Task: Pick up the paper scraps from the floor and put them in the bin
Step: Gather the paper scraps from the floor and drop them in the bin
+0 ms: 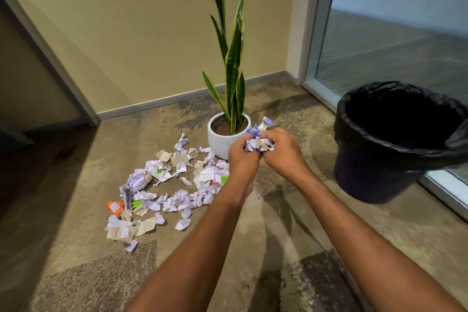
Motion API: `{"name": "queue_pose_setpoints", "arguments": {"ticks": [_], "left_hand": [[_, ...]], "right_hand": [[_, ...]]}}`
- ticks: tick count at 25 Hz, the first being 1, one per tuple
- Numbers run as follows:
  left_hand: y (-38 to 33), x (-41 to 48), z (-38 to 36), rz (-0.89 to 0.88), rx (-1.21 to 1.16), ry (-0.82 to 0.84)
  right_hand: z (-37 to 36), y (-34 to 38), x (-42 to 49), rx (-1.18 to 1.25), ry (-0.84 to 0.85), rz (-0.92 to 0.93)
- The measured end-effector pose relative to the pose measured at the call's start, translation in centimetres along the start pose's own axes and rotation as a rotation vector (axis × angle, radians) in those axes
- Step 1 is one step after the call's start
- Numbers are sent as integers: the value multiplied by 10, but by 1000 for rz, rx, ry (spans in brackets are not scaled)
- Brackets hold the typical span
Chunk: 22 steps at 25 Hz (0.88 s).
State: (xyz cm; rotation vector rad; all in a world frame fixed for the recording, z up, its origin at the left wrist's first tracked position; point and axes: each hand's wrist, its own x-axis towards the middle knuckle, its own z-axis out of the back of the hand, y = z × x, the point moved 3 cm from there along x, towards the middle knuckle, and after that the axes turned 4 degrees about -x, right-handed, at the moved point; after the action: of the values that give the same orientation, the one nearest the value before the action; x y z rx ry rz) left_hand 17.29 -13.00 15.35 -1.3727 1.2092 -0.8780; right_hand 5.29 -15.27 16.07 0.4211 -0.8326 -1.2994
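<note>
Your left hand [241, 157] and right hand [283, 152] press together around one wad of scraps [259, 144], both grips closed on it, held above the floor in front of the plant pot [220, 139]. The bin [374, 175] stands to your right, its inside too dark to read. Most paper scraps [167, 190] are on the carpet [76, 210], so by my judgement you're early in the job.

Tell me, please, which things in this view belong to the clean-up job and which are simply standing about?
Part of the job:
- paper scraps scattered on the floor
- bundle of scraps held between the left hand and right hand
- black-lined bin, to the right

Just standing about:
- potted plant
- glass door
</note>
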Motion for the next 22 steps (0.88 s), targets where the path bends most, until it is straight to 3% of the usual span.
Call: {"name": "queue_pose_setpoints", "arguments": {"ticks": [10, 19, 22], "left_hand": [[-44, -1, -175, -40, -29, 353], [-32, -19, -248, 142, -29, 596], [-31, -15, -252, 170, 47, 608]], "right_hand": [[174, -44, 15, -104, -303, -135], [239, -117, 3, 52, -338, -496], [244, -133, 2, 94, -362, -556]]}}
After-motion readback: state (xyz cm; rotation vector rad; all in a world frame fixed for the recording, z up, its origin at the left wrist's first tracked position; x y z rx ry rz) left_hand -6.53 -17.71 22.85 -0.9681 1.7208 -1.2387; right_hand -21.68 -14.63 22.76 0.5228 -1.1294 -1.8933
